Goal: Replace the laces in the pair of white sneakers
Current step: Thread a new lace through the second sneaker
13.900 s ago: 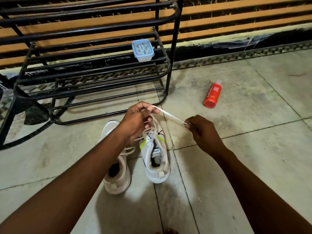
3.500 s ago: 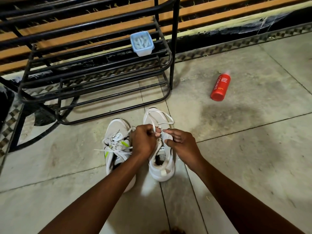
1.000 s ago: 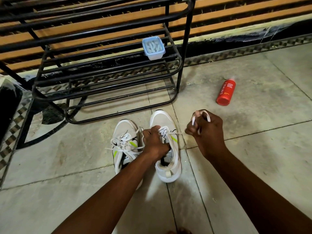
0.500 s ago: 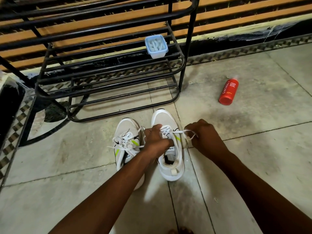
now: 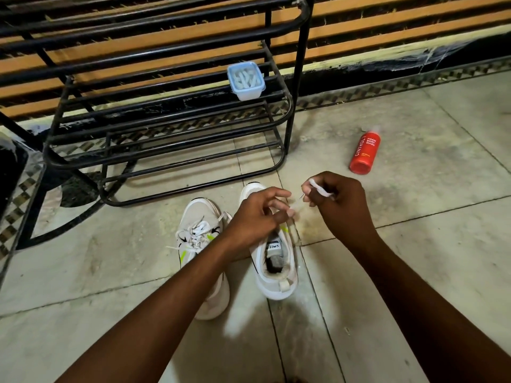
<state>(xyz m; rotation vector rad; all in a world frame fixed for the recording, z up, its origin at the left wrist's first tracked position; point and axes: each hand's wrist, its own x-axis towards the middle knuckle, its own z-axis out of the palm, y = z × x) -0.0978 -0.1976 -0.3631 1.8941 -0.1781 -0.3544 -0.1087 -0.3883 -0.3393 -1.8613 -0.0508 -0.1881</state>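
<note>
Two white sneakers stand side by side on the tiled floor. The left sneaker (image 5: 199, 244) has its white lace tied loosely across the tongue. The right sneaker (image 5: 276, 268) sits partly under my left hand (image 5: 255, 217), whose thumb and finger pinch a thin stretch of white lace (image 5: 320, 190) just above its eyelets. My right hand (image 5: 336, 201) is raised to the right of that shoe, fingers curled round a bunched length of the same lace. The front eyelets are hidden by my left hand.
A black metal shoe rack (image 5: 166, 111) stands just beyond the sneakers. A small blue plastic box (image 5: 246, 80) with white pieces sits on its shelf. A red bottle (image 5: 365, 152) lies on the floor at the right. A slatted wall runs behind.
My right hand has lifted up and to the right, drawing the lace out from the right sneaker. My left hand has loosened its fist and now pinches the lace near the eyelets.
</note>
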